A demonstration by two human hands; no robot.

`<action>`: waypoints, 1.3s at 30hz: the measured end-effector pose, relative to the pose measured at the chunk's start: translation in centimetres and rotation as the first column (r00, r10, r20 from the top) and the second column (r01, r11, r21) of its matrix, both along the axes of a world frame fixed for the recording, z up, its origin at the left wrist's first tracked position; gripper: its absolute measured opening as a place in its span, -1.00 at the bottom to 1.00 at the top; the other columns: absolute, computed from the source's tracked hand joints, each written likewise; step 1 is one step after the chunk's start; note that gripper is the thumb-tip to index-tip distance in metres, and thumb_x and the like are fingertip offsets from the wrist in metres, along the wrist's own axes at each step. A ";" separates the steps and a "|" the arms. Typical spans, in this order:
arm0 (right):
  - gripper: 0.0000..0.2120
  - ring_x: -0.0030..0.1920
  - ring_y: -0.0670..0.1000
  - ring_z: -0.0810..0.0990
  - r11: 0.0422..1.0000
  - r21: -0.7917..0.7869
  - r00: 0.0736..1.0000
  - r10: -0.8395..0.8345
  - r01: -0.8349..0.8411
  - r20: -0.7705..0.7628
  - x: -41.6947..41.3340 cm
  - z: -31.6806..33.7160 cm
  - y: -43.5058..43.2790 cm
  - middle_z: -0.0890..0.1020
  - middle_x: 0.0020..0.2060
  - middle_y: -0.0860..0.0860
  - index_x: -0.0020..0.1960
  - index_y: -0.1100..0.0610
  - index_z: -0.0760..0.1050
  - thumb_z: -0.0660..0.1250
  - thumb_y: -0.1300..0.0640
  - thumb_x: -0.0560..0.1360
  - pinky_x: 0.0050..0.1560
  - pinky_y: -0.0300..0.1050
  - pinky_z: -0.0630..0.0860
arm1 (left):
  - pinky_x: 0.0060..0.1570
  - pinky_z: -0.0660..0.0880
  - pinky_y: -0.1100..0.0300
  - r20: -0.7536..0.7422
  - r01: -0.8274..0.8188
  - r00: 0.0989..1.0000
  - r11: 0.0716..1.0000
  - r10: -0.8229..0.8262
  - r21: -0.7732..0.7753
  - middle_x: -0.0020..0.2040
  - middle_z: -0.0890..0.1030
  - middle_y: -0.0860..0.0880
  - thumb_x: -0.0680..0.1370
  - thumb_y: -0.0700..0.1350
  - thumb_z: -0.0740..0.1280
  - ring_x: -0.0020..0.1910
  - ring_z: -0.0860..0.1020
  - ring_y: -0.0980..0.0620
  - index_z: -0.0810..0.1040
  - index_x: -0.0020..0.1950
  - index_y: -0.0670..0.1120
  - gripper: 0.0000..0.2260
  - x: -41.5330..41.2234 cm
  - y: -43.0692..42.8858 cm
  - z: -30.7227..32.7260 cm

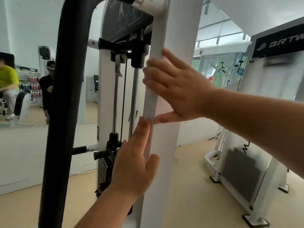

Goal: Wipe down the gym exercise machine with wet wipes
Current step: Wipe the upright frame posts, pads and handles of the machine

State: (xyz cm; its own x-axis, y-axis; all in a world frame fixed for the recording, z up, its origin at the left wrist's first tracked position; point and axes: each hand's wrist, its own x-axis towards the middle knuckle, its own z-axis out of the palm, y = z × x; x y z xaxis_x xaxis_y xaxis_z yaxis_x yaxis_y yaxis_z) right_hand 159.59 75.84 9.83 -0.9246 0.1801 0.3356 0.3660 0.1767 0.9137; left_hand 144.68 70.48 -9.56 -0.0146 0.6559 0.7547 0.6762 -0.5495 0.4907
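The gym machine's white upright post [166, 162] rises through the middle of the head view. A white wet wipe [162, 102] lies flat against it and is hard to tell from the paint. My right hand [177, 91] is spread flat over the wipe and presses it to the post, thumb pointing left at its lower edge. My left hand [134, 163] lies flat lower on the post. Its fingers run up the post's left side and its thumb rests on the front. The fingertips reach just below my right thumb.
A black padded curved bar [65, 96] stands close on the left. Behind the post are steel guide rods, a cable and the weight stack [105, 168]. Another white machine [256, 162] stands at the right. A wall mirror [24, 79] shows people at the left.
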 end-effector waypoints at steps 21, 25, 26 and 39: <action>-0.19 0.50 0.29 0.38 0.985 -0.169 0.978 0.073 -0.040 0.196 0.4 -16.5 1.2 0.51 0.38 0.29 0.46 0.30 0.42 -0.15 -0.35 0.67 0.59 0.32 -0.10 | 0.29 0.41 0.22 -0.259 -0.115 0.966 0.899 0.002 -0.422 0.62 0.12 0.21 0.54 0.16 0.32 0.38 0.41 0.10 -0.31 0.63 0.15 -0.09 -1.9 -3.0 -16.8; -0.17 0.53 0.30 0.33 0.987 -0.143 0.993 0.082 -0.068 0.091 0.3 -19.5 1.5 0.48 0.43 0.30 0.46 0.34 0.41 -0.10 -0.36 0.66 0.60 0.30 -0.09 | 0.11 0.56 0.20 -0.316 -0.183 0.945 0.943 0.090 -0.278 0.57 0.31 0.07 0.50 0.00 0.47 0.17 0.60 0.02 0.00 0.67 -0.01 -0.11 -2.0 -2.5 -18.9; -0.16 0.54 0.30 0.33 0.984 -0.167 0.992 0.084 -0.068 0.091 0.4 -21.1 1.3 0.47 0.43 0.30 0.47 0.34 0.41 -0.10 -0.36 0.66 0.60 0.29 -0.08 | 0.10 0.57 0.22 -0.284 -0.181 0.951 0.963 0.120 -0.200 0.51 0.41 -0.01 0.46 -0.07 0.51 0.17 0.62 -0.01 0.26 0.60 -0.09 -0.24 -2.1 -2.4 -19.4; -0.26 0.64 0.15 0.09 0.973 -0.164 0.987 0.162 -0.161 -0.008 3.0 -28.4 1.5 0.19 0.63 0.14 0.66 0.17 0.12 -0.03 -0.31 0.68 0.60 0.23 -0.13 | -0.17 0.40 0.32 -0.081 -0.147 0.986 0.987 0.142 -0.058 -0.15 0.54 -0.06 0.39 -0.13 0.23 -0.19 0.49 -0.01 0.50 -0.10 -0.16 -0.84 -2.5 -2.7 -19.8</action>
State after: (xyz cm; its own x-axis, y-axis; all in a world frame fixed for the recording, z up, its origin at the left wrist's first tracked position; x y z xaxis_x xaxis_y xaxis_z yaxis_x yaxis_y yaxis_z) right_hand 162.58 77.30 -18.61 -0.9475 0.0802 0.3094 0.3160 0.3800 0.8693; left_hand 142.14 67.82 -29.35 -0.0564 0.6980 0.7139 0.7833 -0.4124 0.4651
